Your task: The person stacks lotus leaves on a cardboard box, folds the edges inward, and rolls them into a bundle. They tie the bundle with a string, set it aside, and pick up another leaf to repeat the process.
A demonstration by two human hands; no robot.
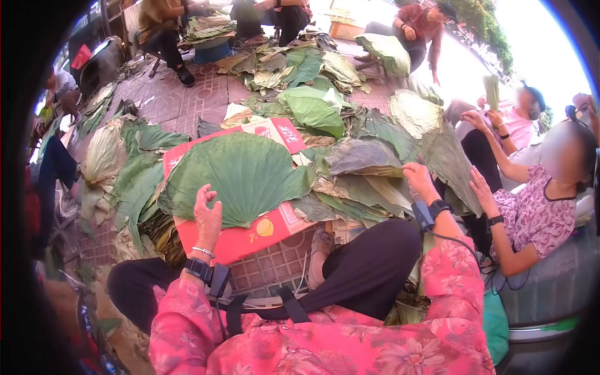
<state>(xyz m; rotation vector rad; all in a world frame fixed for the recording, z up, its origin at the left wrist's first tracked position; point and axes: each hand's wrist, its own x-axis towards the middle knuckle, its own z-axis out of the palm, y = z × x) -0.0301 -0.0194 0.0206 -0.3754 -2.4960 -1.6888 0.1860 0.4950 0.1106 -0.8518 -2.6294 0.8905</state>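
Observation:
A large green leaf (234,175) lies spread over a red cardboard sheet (219,240) in front of my knees. My left hand (207,215) is raised at the leaf's lower left part, its fingers apart and curled a little, with nothing in it. To the right, my right hand (420,181) is at the edge of a pile of folded, dull grey-green leaves (365,157). Its fingers are bent toward the pile's right end; whether they pinch a leaf is too small to tell.
More leaves (312,109) are heaped ahead, with others (134,169) at the left. A person in a patterned top (537,212) sits close on the right, hands near the leaves. Other people sit farther back. A blue basin (212,50) holds leaves.

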